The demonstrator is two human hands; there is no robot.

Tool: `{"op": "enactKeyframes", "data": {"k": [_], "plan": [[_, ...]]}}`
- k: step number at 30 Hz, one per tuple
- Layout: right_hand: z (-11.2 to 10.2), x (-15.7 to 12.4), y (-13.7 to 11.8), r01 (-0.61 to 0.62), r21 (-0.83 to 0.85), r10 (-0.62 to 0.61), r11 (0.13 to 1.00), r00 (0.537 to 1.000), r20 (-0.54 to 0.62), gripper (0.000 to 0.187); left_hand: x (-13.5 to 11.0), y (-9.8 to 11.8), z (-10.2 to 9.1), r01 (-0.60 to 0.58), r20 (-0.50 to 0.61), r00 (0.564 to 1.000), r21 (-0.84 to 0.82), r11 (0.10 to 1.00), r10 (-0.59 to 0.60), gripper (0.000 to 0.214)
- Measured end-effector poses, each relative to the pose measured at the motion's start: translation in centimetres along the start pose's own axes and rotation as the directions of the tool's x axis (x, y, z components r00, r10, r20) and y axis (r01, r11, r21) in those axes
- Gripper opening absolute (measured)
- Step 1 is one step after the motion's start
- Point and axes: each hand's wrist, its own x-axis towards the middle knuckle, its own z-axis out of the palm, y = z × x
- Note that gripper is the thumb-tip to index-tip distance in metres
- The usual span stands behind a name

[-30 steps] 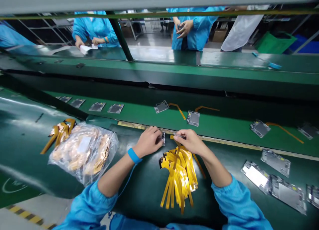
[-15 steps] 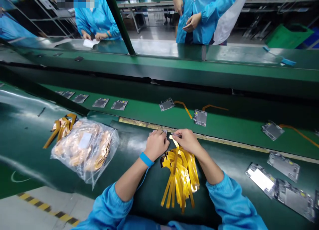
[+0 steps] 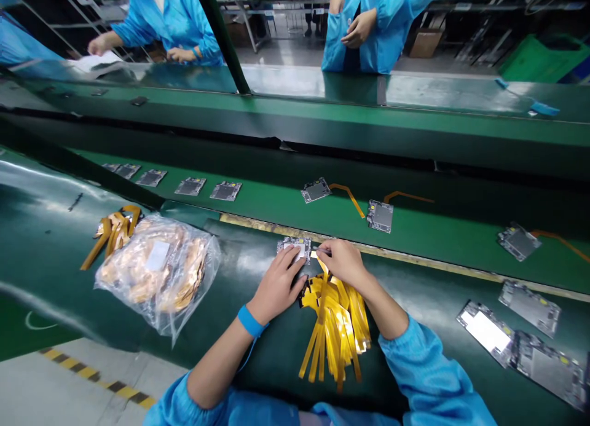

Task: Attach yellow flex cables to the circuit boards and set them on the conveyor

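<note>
A circuit board (image 3: 295, 243) with a pale shield lies at the worktable's far edge. My left hand (image 3: 279, 281) rests its outstretched fingers on this board, thumb apart, a blue wrist strap at the wrist. Close beside the board's right edge, my right hand (image 3: 345, 261) is closed in a pinch on a slim dark tool that looks like tweezers. The tool's tip is at the bright end of a flex cable (image 3: 324, 267), touching the board's side or just short of it; I cannot tell which. Below both hands lies a fanned pile of yellow flex cables (image 3: 338, 327).
A clear plastic bag (image 3: 157, 266) of coppery cables lies left, beside loose flex cables (image 3: 115, 232). Several boards (image 3: 225, 191) lie on the green belt (image 3: 271, 198), some with cables attached. More boards (image 3: 530, 306) lie right. Across the line, people (image 3: 364, 29) in blue coats stand.
My left hand has slid back and flattened, uncovering more of the board. My right hand stays almost in place. The boards on the belt have shifted slightly right, and one person's hand has moved left.
</note>
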Motion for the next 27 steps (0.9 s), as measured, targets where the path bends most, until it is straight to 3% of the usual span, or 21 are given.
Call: {"op": "enactKeyframes", "data": {"k": [27], "plan": [[-1.1,1.1,-0.9,0.016,-0.125,-0.005,0.992,0.996,0.090,0.019,-0.7,-0.4,1.4,-0.023,0.038,0.999,0.046,0.999,0.021,0.044]]}}
